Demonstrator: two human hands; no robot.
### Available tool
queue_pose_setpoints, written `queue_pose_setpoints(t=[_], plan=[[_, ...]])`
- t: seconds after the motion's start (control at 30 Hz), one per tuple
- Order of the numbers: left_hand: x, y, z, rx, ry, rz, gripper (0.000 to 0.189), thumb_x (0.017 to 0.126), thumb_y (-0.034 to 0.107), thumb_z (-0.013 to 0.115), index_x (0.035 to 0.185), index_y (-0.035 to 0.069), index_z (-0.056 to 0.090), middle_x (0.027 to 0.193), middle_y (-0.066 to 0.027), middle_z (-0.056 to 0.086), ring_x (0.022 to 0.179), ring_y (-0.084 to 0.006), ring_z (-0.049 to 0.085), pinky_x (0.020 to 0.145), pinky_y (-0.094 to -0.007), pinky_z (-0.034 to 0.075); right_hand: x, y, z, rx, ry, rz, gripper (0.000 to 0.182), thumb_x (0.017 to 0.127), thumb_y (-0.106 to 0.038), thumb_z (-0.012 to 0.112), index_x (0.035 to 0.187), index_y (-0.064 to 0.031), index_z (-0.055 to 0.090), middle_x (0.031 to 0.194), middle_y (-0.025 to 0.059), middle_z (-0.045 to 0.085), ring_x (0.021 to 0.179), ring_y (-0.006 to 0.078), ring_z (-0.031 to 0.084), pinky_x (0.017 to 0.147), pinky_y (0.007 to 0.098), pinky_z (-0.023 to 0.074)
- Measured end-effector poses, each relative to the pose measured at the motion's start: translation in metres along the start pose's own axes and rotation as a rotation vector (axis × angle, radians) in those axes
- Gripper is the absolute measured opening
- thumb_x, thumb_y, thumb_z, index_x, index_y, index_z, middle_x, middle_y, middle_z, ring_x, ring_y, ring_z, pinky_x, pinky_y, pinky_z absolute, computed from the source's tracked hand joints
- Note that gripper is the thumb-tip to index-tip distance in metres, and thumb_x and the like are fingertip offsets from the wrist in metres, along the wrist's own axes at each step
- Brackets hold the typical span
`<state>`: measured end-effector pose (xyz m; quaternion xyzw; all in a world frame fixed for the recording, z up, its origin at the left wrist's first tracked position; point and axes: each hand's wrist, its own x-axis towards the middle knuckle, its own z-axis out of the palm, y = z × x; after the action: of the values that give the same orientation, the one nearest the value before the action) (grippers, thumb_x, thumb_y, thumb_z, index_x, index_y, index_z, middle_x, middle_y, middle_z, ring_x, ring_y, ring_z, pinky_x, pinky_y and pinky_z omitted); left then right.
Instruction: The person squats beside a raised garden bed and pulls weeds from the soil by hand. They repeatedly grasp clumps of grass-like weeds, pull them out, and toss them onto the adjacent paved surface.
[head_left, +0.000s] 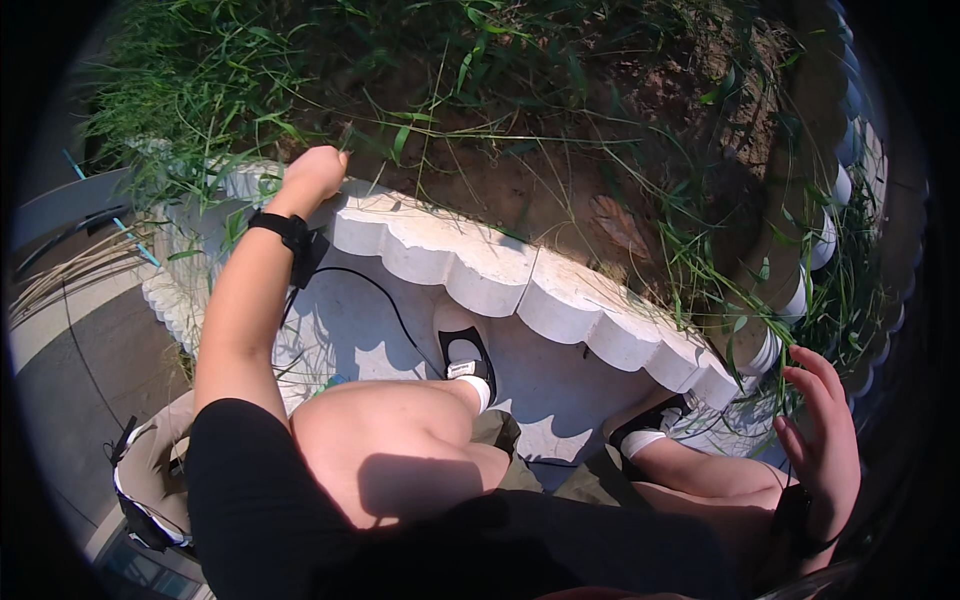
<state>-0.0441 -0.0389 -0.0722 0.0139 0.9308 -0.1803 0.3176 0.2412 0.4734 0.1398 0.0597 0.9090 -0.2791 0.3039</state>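
Note:
My left hand (315, 171) is curled at the soil edge of a raised bed, just above its white scalloped concrete edging (487, 274). Its fingertips are hidden, and a thin stalk shows beside the knuckles, so I cannot tell whether it grips anything. Long green grass (247, 97) grows thickly around and beyond that hand. On the right, my right hand (821, 435) is raised with fingers apart, close to grass blades (772, 322) hanging over the bed's corner. Nothing shows in its grasp.
Bare soil (487, 187) with a dry brown leaf (619, 225) lies inside the edging. My shoes (466, 352) stand on pale paving (555, 375) below it. A black cable (382, 292) runs from my left wrist. Dry stalks (75, 270) and a beige bag (150, 465) are at left.

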Motion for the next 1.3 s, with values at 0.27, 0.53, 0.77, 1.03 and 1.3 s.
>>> queue_pose_setpoints(t=[0.27, 0.53, 0.77, 1.03, 1.3], plan=[[-0.072, 0.045, -0.024, -0.13, 0.06, 0.237, 0.05, 0.093, 0.04, 0.037, 0.077, -0.002, 0.06, 0.078, -0.0235, 0.06, 0.079, -0.0409, 0.057, 0.071, -0.0467, 0.045, -0.006, -0.016, -0.014, -0.099, 0.067, -0.059, 0.05, 0.062, 0.0, 0.069, 0.11, -0.0013, 0.053, 0.124, 0.0161, 0.048, 0.115, 0.0356, 0.045, 0.096, 0.0403, 0.0383], [-0.146, 0.118, -0.103, -0.779, -0.059, 0.571, 0.046, 0.091, 0.04, 0.05, 0.067, 0.001, 0.051, 0.054, -0.0045, 0.045, 0.051, -0.0178, 0.042, 0.05, -0.0334, 0.036, 0.0, -0.01, -0.014, -0.069, 0.087, -0.171, 0.045, 0.071, -0.009, 0.069, 0.112, -0.0026, 0.053, 0.122, 0.0157, 0.049, 0.113, 0.0343, 0.046, 0.096, 0.0401, 0.0383], [-0.207, 0.291, -0.2, -1.633, -0.485, 1.018, 0.038, 0.094, 0.036, 0.047, 0.067, 0.014, 0.033, 0.054, 0.0057, 0.026, 0.046, -0.0061, 0.024, 0.042, -0.0233, 0.019, 0.035, 0.006, 0.017, 0.573, 0.117, -0.154, 0.069, 0.082, -0.026, 0.066, 0.134, -0.0006, 0.029, 0.128, 0.0185, 0.043, 0.123, 0.0257, 0.041, 0.103, 0.036, 0.0318], [-0.253, 0.426, -0.214, -2.3, -0.921, 1.048, 0.032, 0.096, 0.032, 0.044, 0.074, 0.009, 0.04, 0.063, 0.0002, 0.041, 0.059, -0.0121, 0.042, 0.055, -0.0258, 0.038, 0.052, 0.052, 0.007, 1.381, 0.214, -0.211, 0.024, 0.09, -0.013, 0.055, 0.112, -0.0043, 0.05, 0.088, 0.0005, 0.057, 0.081, 0.0086, 0.052, 0.073, 0.0265, 0.0437], [-0.088, 0.199, -0.156, -0.817, -0.374, 0.695, 0.061, 0.087, 0.056, 0.047, 0.113, 0.002, 0.055, 0.102, -0.0078, 0.058, 0.093, -0.0173, 0.053, 0.081, -0.0327, 0.042, 0.047, 0.075, 0.002, 0.078, 0.39, 0.078, 0.05, 0.079, -0.015, 0.065, 0.123, -0.0036, 0.044, 0.094, 0.0185, 0.059, 0.084, 0.0284, 0.059, 0.075, 0.0324, 0.0463]])
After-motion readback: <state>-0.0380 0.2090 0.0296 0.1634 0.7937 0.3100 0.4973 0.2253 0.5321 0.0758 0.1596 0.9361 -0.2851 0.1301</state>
